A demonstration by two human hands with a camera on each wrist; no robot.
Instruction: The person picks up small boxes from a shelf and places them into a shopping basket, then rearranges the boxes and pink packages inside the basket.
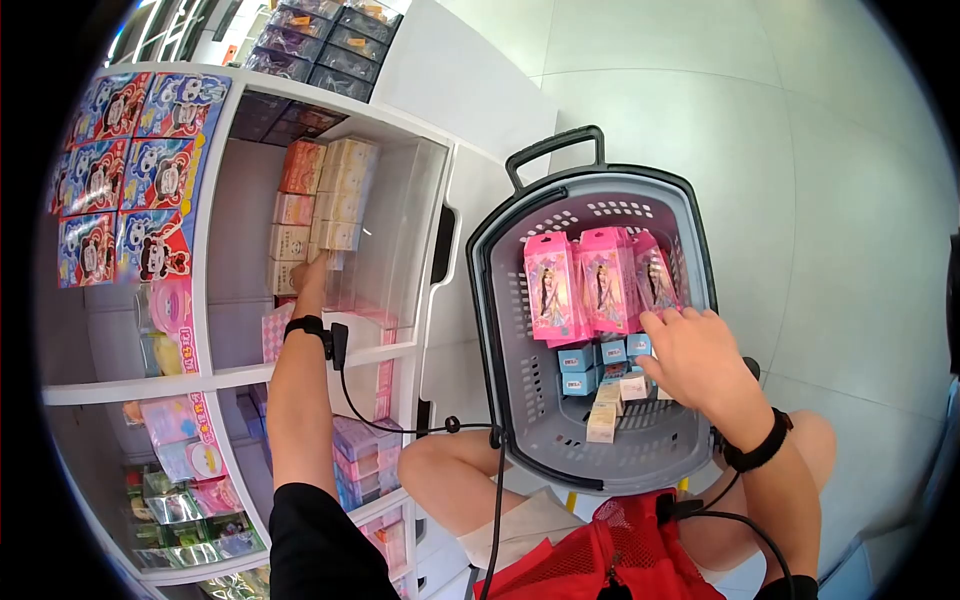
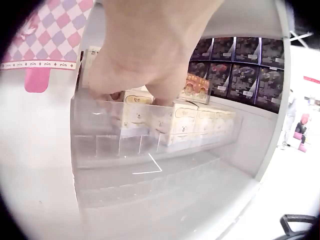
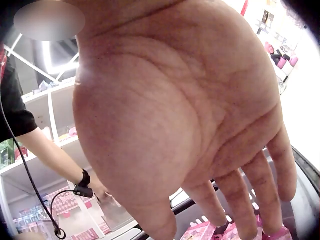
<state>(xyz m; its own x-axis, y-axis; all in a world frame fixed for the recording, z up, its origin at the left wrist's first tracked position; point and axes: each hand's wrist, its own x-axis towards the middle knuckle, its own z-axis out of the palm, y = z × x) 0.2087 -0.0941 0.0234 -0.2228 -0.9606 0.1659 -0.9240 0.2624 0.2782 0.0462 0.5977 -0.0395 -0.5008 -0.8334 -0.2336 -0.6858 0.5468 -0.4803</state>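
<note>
My left hand [image 1: 312,275] reaches into a shelf compartment, at the near end of the rows of small cream boxes [image 1: 345,190]. In the left wrist view, one cream box [image 2: 137,112] shows below the gap between thumb and fingers, behind a clear plastic front [image 2: 150,145]. The fingertips are partly hidden there, and I cannot tell whether they grip the box. My right hand [image 1: 690,360] hangs over the grey basket [image 1: 480,300], palm down, its fingers [image 3: 260,195] extended and holding nothing. Beneath those fingertips are pink hanging boxes [image 1: 605,285], with small blue boxes [image 1: 577,370] and cream boxes [image 1: 604,412] nearer me.
Orange boxes [image 1: 302,167] stand beside the cream rows; dark boxes [image 2: 245,75] line the compartment's far end. Red and blue packs [image 1: 130,180] hang at the left of the white shelf unit [image 1: 210,250]. The basket's black handle [image 1: 555,140] sticks up at its far end. A cable [image 1: 400,430] crosses before my legs.
</note>
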